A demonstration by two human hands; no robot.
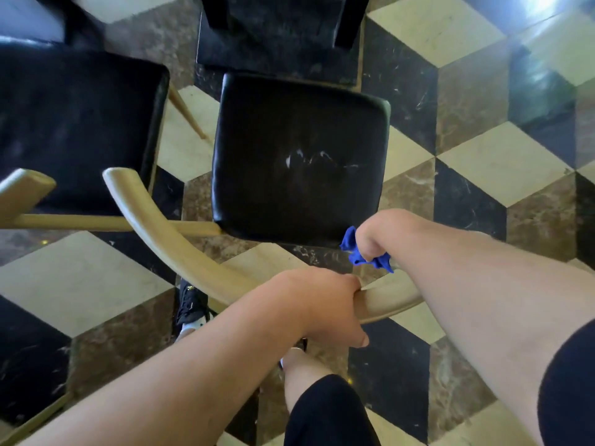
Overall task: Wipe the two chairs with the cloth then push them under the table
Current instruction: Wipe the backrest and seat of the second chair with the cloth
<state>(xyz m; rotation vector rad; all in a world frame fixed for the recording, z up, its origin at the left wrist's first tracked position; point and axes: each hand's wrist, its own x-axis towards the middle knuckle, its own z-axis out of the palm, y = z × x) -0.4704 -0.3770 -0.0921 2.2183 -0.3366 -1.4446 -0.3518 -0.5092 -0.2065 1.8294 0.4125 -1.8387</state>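
Directly below me stands a chair with a black padded seat [299, 159] and a curved pale wooden backrest [167, 233]. My left hand [325, 307] grips that backrest near its middle. My right hand [380, 233] is closed on a crumpled blue cloth [357, 252], held at the seat's near right corner above the backrest's right end. A second chair with a black seat [77, 130] and a wooden backrest end [22, 191] stands to the left. The dark table base [277, 37] rises at the top centre, just beyond the first chair.
The floor is a cube pattern of cream, brown and black marble tiles [502, 162]. My foot in a black shoe [191, 304] stands under the backrest. A wooden chair leg [186, 111] slants between the two seats.
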